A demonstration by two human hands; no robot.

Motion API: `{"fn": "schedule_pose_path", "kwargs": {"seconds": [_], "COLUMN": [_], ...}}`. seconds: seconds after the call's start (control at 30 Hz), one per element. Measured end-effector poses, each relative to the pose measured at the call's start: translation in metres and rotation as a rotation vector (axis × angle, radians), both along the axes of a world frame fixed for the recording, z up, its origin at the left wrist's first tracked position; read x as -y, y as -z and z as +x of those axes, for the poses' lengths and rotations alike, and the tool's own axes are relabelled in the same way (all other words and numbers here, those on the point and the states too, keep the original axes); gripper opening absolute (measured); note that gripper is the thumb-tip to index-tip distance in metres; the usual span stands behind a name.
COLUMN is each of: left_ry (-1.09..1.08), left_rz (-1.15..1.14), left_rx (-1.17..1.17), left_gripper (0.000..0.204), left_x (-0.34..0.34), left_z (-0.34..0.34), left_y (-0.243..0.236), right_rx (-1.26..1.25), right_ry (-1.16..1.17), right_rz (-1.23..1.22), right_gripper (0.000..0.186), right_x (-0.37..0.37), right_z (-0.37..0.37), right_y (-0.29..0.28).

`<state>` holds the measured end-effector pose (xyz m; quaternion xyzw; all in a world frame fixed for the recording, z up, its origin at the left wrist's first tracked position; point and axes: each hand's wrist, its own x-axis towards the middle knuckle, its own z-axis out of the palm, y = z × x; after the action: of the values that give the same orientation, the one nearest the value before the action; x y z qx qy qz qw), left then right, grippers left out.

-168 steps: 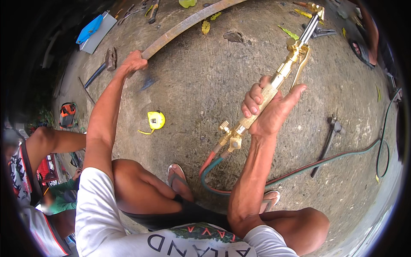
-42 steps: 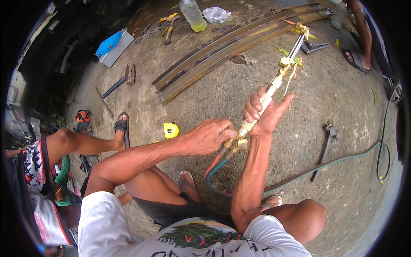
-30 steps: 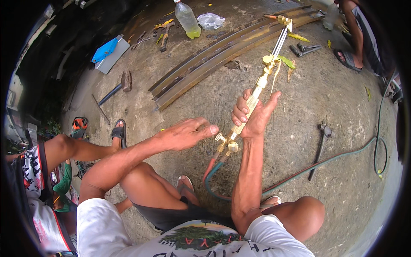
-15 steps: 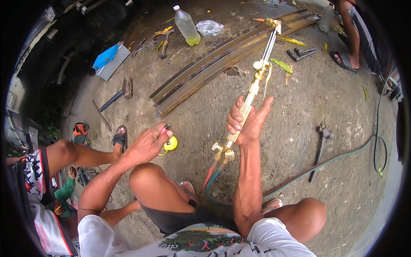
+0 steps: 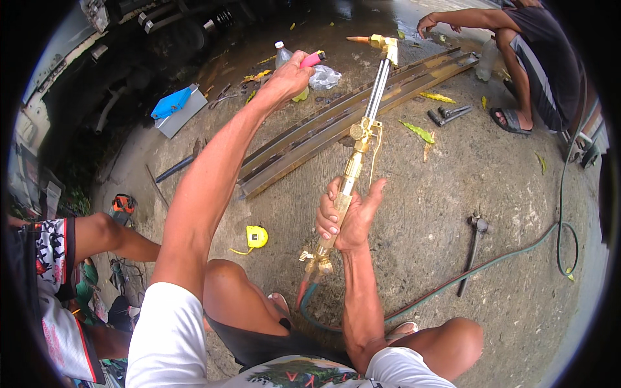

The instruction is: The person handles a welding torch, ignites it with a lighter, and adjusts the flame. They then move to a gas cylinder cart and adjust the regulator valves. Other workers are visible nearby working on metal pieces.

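My left hand (image 5: 292,79) is raised at upper middle, closed around a small pink lighter (image 5: 312,59), left of the torch's copper tip and apart from it. My right hand (image 5: 351,220) grips the knurled handle of a brass cutting torch (image 5: 359,152), thumb raised along its right side, below the lever. Red and green hoses (image 5: 306,297) run from its lower end across the concrete. Behind the torch lie long rusty steel angle bars (image 5: 272,174). A yellow tape measure (image 5: 257,237) sits left of my right hand.
Another person (image 5: 540,77) crouches at upper right, another's bent leg (image 5: 103,236) is at left. Around lie a hammer (image 5: 477,242), a sledgehammer (image 5: 174,169), a blue-and-grey box (image 5: 169,105), a plastic bottle (image 5: 283,55), a bag (image 5: 325,77), leaves and black metal tools (image 5: 451,115).
My left hand left the torch's valves, came up holding the pink lighter and rose forward toward the tip. The torch shifted left and stands more upright in view. Earlier it held a bar.
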<state>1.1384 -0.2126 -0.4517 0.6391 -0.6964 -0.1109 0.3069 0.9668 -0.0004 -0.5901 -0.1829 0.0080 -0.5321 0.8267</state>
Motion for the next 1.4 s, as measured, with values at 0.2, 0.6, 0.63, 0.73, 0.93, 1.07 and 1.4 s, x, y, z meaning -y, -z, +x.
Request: {"fn": "schedule_pose_path", "kwargs": {"seconds": [0.2, 0.6, 0.63, 0.73, 0.93, 1.07, 1.4], "left_ry": [-0.071, 0.012, -0.023, -0.073, -0.119, -0.006, -0.029], "left_rz": [0.093, -0.092, -0.073, 0.064, 0.074, 0.032, 0.062], "left_rx": [-0.213, 0.109, 0.041, -0.189, -0.362, -0.312, -0.217], "left_gripper": [0.043, 0.035, 0.035, 0.039, 0.034, 0.061, 0.07], "left_x": [0.012, 0.006, 0.01, 0.025, 0.028, 0.03, 0.044], "left_z": [-0.029, -0.052, -0.049, -0.046, -0.06, -0.066, -0.062], "left_y": [-0.014, -0.026, -0.024, -0.019, -0.018, -0.016, -0.001], "right_rx": [-0.003, 0.002, 0.007, -0.009, -0.003, 0.005, 0.041], "right_ry": [0.0, 0.027, 0.021, 0.031, 0.006, 0.031, 0.041], "right_rz": [-0.043, -0.034, -0.032, -0.04, -0.068, -0.044, -0.043], "right_gripper": [0.087, 0.086, 0.086, 0.086, 0.087, 0.087, 0.085], "right_x": [0.004, 0.005, 0.004, 0.003, 0.008, 0.008, 0.011], "right_z": [-0.008, -0.015, -0.013, -0.011, -0.014, -0.014, -0.018], "right_y": [0.005, 0.001, 0.0, -0.002, 0.006, 0.006, 0.01]}}
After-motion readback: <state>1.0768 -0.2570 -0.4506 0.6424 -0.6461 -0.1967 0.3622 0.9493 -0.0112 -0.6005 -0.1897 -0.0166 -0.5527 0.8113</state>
